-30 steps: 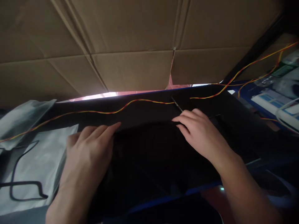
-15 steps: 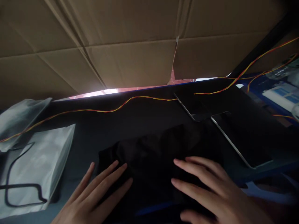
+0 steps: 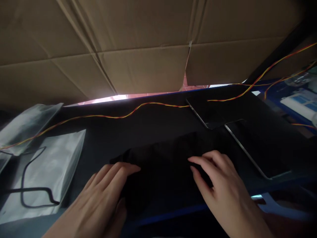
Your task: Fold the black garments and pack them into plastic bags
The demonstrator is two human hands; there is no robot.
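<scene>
A piece of black cloth (image 3: 160, 158) lies on the dark tabletop in front of me, its edges hard to make out in the dim light. My left hand (image 3: 106, 188) is at the cloth's left side, fingers bent together and closed on the fabric, the thumb partly hidden below. On the right side, my right hand (image 3: 220, 181) has index finger and thumb close together in a pinch at the fabric. How much cloth sits between the fingertips is too dark to see.
Two dark, flat panels with shiny edges, a far one (image 3: 200, 114) and a near one (image 3: 257, 148), lie to the right. Whitish plastic bags (image 3: 56, 158) and a thin black loop (image 3: 23, 178) are at left. A red-yellow twisted wire (image 3: 148, 103) crosses the back, before cardboard (image 3: 141, 69).
Both hands went from flat, spread fingers on the cloth to bent, gathered fingers. The right thumb rose toward its index finger. The view shifted slightly.
</scene>
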